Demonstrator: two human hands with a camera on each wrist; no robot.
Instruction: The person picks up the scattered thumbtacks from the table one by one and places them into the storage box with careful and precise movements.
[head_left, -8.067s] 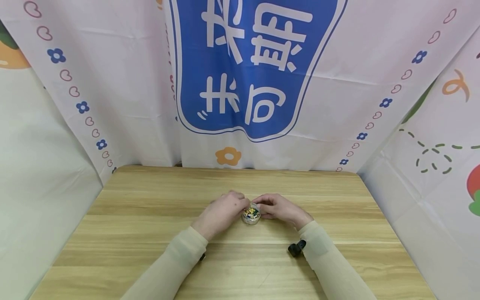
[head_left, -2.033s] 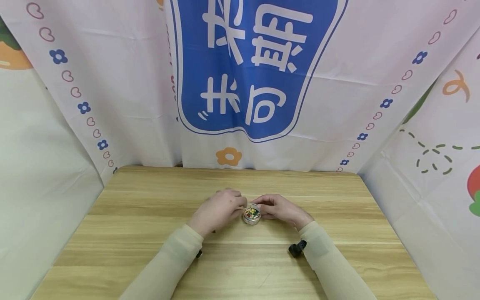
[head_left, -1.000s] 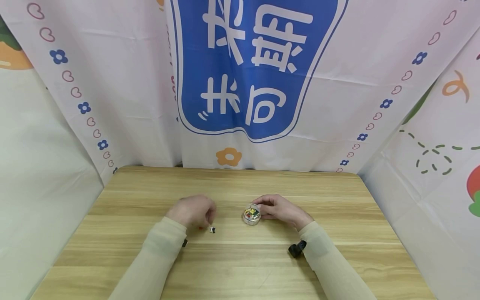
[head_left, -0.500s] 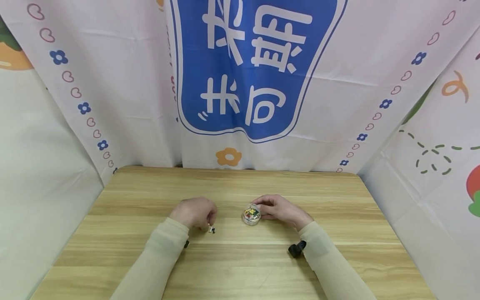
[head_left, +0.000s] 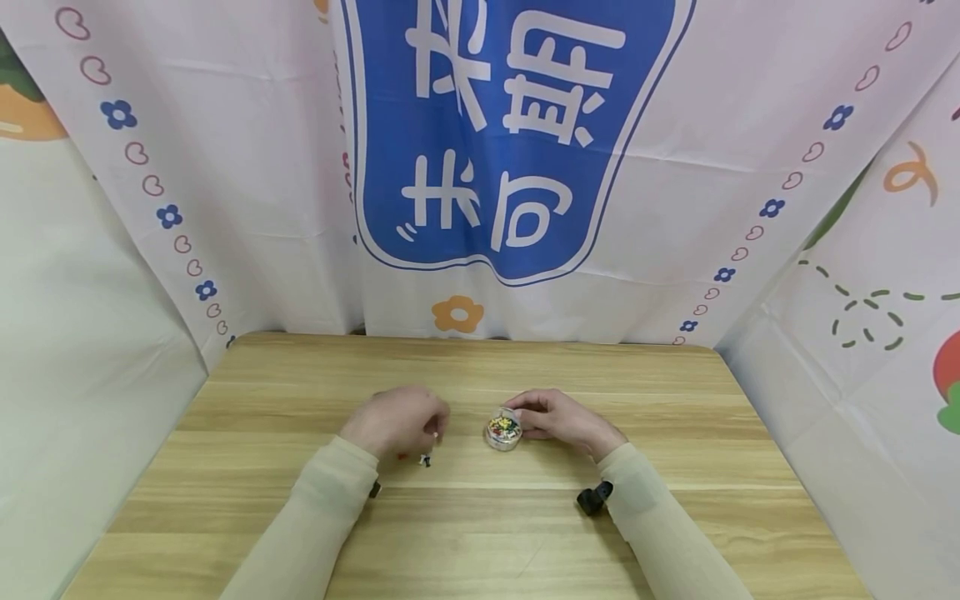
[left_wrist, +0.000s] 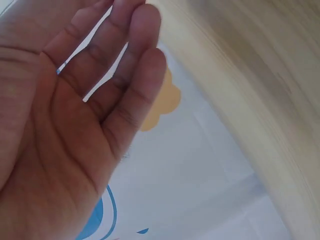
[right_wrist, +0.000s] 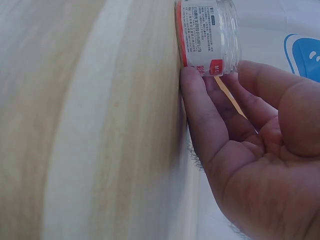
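A clear round jar (head_left: 502,429) of small multicoloured push pins stands on the table, its printed label facing the right wrist view. My right hand (head_left: 558,419) holds the jar's right side; in the right wrist view its thumb is at the rim and its fingertips near the base. To the left, my left hand (head_left: 401,421) hovers just above a few loose push pins. White and dark pins (head_left: 425,460) lie below its fingertips, and a red pin (head_left: 402,456) is partly covered by the hand. In the left wrist view the fingers curve loosely and their upper ends are cut off.
The wooden table (head_left: 480,533) ends at a white curtain (head_left: 300,275) with a blue panel behind it. Similar printed cloth hangs at both sides. A small black wrist camera (head_left: 595,497) sits on the right sleeve.
My left hand left the jar, moved left to the loose pins on the table, lowered to them, and has now risen slightly rightward. My right hand stays on the jar.
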